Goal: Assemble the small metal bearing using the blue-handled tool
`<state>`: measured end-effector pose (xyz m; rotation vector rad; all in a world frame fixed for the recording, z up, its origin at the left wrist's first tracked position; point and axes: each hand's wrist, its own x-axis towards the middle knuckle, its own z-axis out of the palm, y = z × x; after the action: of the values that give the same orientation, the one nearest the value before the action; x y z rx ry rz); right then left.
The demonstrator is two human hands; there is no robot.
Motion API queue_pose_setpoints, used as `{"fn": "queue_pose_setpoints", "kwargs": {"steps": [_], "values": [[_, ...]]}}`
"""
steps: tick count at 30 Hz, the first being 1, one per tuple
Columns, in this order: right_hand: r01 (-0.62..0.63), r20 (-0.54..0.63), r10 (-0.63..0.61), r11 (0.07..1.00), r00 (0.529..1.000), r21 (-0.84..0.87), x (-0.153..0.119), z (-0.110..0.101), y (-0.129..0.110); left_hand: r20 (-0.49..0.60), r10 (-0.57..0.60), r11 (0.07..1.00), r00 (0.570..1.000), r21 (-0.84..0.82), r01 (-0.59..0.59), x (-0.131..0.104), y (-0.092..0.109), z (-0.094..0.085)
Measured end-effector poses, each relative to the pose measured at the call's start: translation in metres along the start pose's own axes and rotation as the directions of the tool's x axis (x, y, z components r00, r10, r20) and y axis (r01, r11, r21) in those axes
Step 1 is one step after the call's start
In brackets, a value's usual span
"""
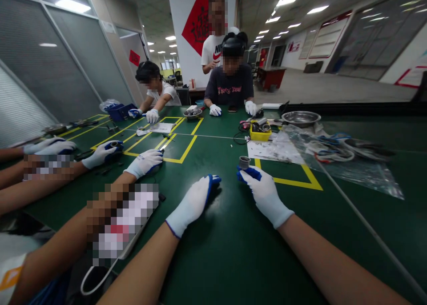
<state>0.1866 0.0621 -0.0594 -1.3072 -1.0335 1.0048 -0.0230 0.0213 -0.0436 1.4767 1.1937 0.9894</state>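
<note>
My right hand, in a white glove with blue palm, has its fingers closed round a small grey metal cylinder with a dark open top, held upright above the green table. To its left, my left hand, gloved the same way, is held low over the table with its palm turned inward. The left fingers are stretched forward and I see nothing in them. Past my right hand lies a white sheet with small parts on it, beside a yellow bin full of metal parts.
A metal bowl and a clear plastic bag with gloves and cords lie at the right. Co-workers' gloved hands work close on the left, above a power strip. Other people are across the table, near another bowl.
</note>
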Motion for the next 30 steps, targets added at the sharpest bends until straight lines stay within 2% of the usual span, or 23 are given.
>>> {"fn": "queue_pose_setpoints", "kwargs": {"steps": [3,6,8,10,11,12,14,16,18,23,30], "values": [[-0.019,0.066,0.016,0.999,0.998,0.048,-0.002,0.002,0.000,-0.093,-0.153,0.942,0.984,-0.316,0.117,0.015,-0.002,-0.005],[-0.012,0.095,0.007,0.999,0.995,0.048,-0.004,0.002,-0.001,-0.218,-0.215,0.916,0.952,-0.384,0.118,0.025,0.000,-0.008],[0.019,0.102,-0.021,1.000,0.995,0.017,-0.007,0.002,-0.003,-0.287,-0.172,0.967,0.942,-0.233,0.105,0.024,0.005,-0.010],[0.058,0.119,-0.051,0.997,0.992,-0.053,-0.010,0.002,-0.006,-0.340,-0.058,0.984,0.939,0.140,0.111,0.016,0.013,-0.011],[0.076,0.128,-0.063,0.992,0.990,-0.100,-0.012,0.002,-0.008,-0.339,0.002,0.922,0.941,0.365,0.130,0.011,0.018,-0.012],[0.091,0.133,-0.071,0.984,0.989,-0.150,-0.014,0.003,-0.011,-0.326,0.022,0.823,0.945,0.543,0.168,0.005,0.023,-0.012],[0.120,0.134,-0.090,0.965,0.987,-0.234,-0.018,0.004,-0.016,-0.277,-0.041,0.644,0.960,0.727,0.237,-0.004,0.031,-0.012],[0.144,0.149,-0.106,0.949,0.983,-0.280,-0.021,0.006,-0.020,-0.247,-0.102,0.542,0.964,0.798,0.262,-0.009,0.037,-0.010],[0.165,0.170,-0.118,0.941,0.978,-0.295,-0.023,0.006,-0.022,-0.222,-0.126,0.500,0.967,0.827,0.255,-0.010,0.038,-0.009],[0.201,0.187,-0.148,0.929,0.971,-0.310,-0.024,0.004,-0.021,-0.184,-0.178,0.482,0.967,0.840,0.249,-0.004,0.032,-0.005],[0.173,0.234,-0.118,0.958,0.965,-0.227,-0.023,0.001,-0.019,-0.154,-0.129,0.447,0.980,0.873,0.196,-0.002,0.025,-0.004]]}}
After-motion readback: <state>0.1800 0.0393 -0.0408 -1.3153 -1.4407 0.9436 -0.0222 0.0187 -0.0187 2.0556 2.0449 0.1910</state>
